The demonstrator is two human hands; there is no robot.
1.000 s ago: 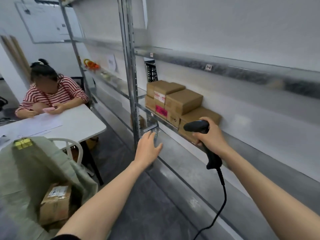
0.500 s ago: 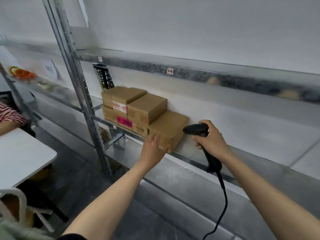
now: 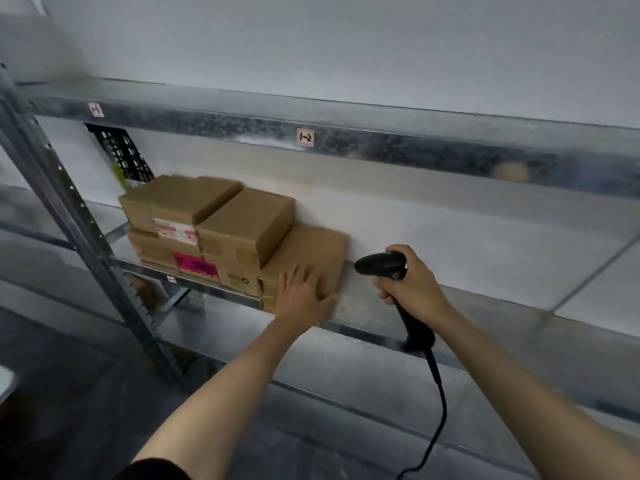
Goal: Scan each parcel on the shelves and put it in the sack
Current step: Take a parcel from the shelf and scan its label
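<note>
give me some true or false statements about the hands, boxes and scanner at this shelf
1. The right hand grips a black scanner. True.
2. The left hand lies flat on the rightmost box. True.
3. The rightmost box sits on top of another box. False: it stands directly on the shelf.
4. The pink label is on the rightmost box. False: it is on the lower left box.
5. The scanner is cordless. False: a cable hangs from its handle.
</note>
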